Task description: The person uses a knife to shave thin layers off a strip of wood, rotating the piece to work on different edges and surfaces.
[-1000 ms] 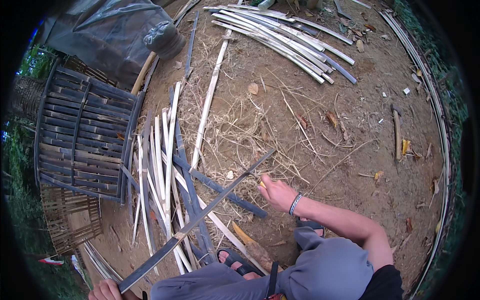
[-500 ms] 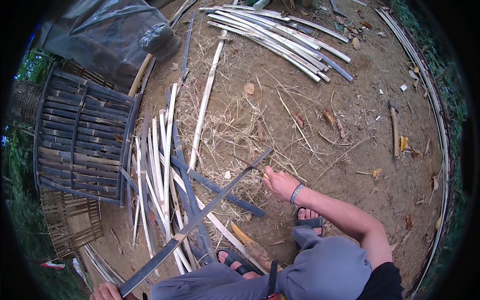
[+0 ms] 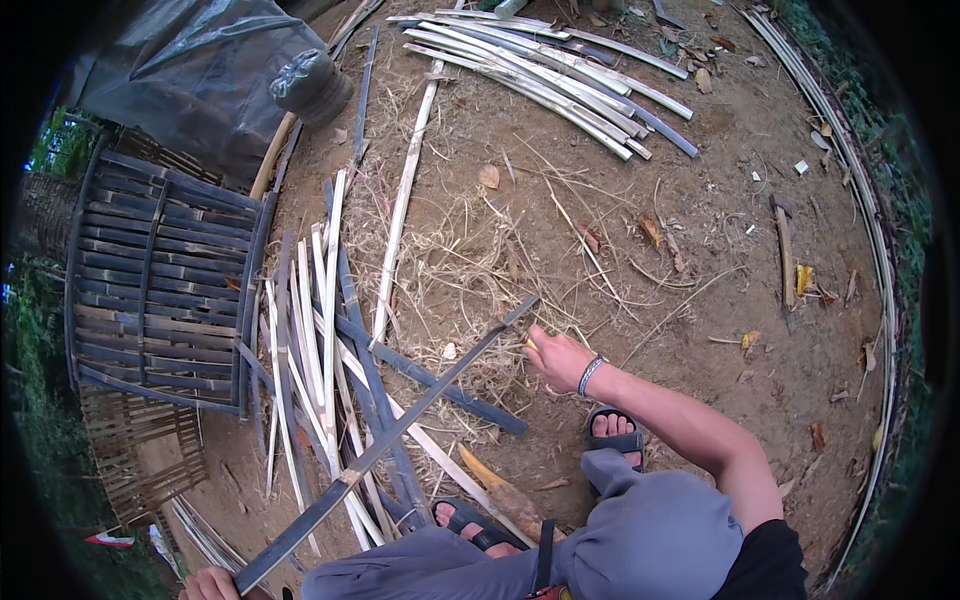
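My left hand (image 3: 212, 583), at the lower left edge, is closed around the near end of a long dark bamboo strip (image 3: 400, 430). The strip slants up and away to the right, its far end above the ground in front of my right hand (image 3: 562, 361). That hand is closed on the yellow handle of a knife (image 3: 531, 344); its blade hardly shows, close to the strip's far end. Below the strip lies a loose pile of pale and dark bamboo strips (image 3: 332, 290), with another dark strip (image 3: 450, 392) across it.
A slatted bamboo frame (image 3: 155, 290) stands at left, beneath a plastic sheet (image 3: 200, 80) and a filled plastic bag (image 3: 312, 88). More split strips (image 3: 550, 75) lie at the far side. A wooden-handled hammer (image 3: 784, 250) rests at right. Shavings (image 3: 460, 270) cover the middle ground.
The knife blade, which crossed the strip near its far end, has turned and is now mostly out of sight. My right hand has shifted slightly; the left keeps its grip.
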The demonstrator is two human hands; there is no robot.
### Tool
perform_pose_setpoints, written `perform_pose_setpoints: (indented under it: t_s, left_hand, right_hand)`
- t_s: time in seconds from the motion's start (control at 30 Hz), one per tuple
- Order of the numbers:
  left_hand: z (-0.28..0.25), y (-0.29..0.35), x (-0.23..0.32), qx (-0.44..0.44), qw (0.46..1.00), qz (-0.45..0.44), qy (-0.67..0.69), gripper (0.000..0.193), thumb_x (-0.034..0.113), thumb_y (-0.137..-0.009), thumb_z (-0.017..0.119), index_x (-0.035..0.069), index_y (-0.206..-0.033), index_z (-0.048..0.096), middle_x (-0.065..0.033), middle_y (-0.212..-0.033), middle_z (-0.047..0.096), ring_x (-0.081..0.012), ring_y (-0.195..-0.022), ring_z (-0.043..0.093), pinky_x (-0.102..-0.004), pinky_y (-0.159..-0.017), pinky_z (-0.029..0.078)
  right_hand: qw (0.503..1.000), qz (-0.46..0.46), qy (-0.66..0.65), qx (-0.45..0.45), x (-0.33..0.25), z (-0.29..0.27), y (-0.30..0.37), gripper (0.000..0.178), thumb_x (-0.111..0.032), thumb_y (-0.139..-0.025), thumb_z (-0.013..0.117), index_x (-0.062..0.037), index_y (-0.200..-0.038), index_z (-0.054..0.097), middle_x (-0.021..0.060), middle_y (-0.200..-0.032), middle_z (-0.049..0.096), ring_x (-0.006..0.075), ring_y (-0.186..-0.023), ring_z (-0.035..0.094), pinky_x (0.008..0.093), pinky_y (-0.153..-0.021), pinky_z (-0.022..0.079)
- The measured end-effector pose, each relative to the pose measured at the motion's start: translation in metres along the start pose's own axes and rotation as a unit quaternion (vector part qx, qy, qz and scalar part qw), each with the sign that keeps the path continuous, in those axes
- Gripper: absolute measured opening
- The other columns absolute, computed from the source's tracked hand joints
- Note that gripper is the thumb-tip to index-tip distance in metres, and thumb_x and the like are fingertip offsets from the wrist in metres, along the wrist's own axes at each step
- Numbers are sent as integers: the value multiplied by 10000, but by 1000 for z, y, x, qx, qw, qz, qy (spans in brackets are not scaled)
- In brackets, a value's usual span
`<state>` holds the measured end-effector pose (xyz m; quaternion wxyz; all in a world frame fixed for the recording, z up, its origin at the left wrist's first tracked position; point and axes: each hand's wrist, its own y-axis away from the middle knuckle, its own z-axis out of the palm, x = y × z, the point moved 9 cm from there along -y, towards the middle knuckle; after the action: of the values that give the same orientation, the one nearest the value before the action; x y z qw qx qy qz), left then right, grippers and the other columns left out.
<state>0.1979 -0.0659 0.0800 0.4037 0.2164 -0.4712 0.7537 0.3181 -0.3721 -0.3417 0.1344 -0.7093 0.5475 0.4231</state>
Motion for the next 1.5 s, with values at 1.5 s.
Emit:
perform_pose_setpoints:
  t_s: [1.5]
  left_hand:
    - [-9, -3, -3, 20, 1000, -5, 4, 400, 208, -845, 474, 180, -469, 341, 74, -392, 338, -29, -335, 300, -171, -376, 356]
  right_hand:
    - [997, 64, 14, 40, 40, 11, -3, 274, -256, -1000, 368, 13, -1045, 361, 248, -670, 612, 420, -625, 639, 476, -514, 526]
